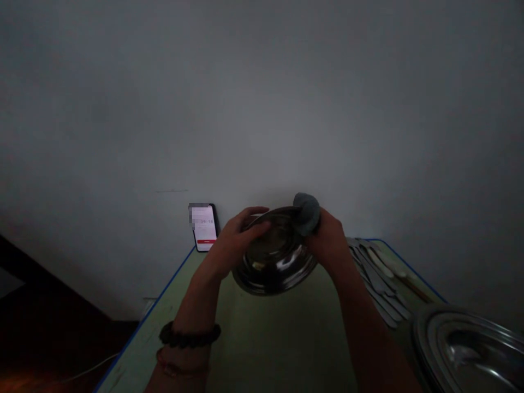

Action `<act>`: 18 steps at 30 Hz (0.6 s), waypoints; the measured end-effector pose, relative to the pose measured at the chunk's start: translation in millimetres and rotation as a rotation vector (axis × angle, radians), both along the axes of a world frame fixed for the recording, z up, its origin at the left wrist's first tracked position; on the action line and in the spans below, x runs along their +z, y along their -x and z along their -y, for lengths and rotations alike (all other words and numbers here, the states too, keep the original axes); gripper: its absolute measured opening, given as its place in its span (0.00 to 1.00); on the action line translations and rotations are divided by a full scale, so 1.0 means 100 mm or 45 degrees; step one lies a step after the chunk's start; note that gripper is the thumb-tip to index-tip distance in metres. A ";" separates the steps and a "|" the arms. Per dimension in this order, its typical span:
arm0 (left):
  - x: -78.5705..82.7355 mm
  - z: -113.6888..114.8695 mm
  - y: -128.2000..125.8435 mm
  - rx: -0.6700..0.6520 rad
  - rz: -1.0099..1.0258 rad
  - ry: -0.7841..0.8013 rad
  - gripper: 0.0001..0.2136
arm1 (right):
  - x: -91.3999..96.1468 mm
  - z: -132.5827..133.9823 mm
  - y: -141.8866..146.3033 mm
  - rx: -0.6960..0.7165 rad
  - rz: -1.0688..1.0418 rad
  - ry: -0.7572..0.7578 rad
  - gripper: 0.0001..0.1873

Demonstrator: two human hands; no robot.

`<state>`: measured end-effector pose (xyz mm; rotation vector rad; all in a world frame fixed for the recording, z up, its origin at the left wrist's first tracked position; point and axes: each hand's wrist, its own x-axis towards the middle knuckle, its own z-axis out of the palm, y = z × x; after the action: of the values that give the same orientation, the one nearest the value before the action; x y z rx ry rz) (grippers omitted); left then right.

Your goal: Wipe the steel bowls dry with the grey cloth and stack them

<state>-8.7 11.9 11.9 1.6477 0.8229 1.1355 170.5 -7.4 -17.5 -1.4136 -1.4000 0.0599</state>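
Note:
A shiny metal bowl (274, 267) is held up above the table, tilted so that its inside faces me. My left hand (235, 240) grips its left rim, thumb on the inner side and fingers behind. At the upper right rim, my right hand (329, 240) holds a bunched grey cloth (307, 213) that is pressed against the bowl's edge. The fingers of the right hand are partly hidden by the cloth and the bowl. Dark beads and a red cord circle my left wrist.
A lit phone (206, 229) leans against the wall at the table's far left corner. Several knives and other utensils (379, 278) lie on the right side of the table. Stacked metal bowls (470, 338) stand at the near right. The green tabletop (282, 344) has a blue edge.

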 end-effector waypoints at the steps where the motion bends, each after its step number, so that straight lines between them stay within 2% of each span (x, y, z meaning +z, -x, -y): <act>1: 0.01 0.01 -0.01 0.030 -0.013 -0.027 0.14 | 0.00 0.00 0.01 0.039 0.001 -0.010 0.13; 3: 0.04 0.03 -0.02 0.056 -0.019 -0.066 0.13 | -0.01 0.00 0.02 0.071 -0.025 -0.046 0.11; 7: 0.08 0.05 0.01 0.017 0.130 -0.068 0.14 | -0.01 0.00 -0.02 -0.071 -0.117 -0.170 0.09; 9: 0.08 0.04 0.00 0.026 0.267 -0.051 0.15 | -0.03 -0.03 -0.03 -0.135 -0.198 -0.211 0.12; 12: 0.03 0.00 -0.07 0.143 0.580 -0.072 0.15 | -0.13 -0.12 0.03 -0.207 -0.421 -0.085 0.20; 15: -0.10 -0.06 -0.24 0.323 0.918 -0.128 0.13 | -0.29 -0.25 0.18 -0.072 -0.666 0.066 0.22; 18: -0.27 -0.12 -0.40 0.469 1.029 -0.094 0.15 | -0.45 -0.37 0.28 0.059 -0.766 0.130 0.17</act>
<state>31.0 24.3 -15.3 0.9468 0.5509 1.9211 142.6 29.4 -62.2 -1.2983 -0.9345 0.5479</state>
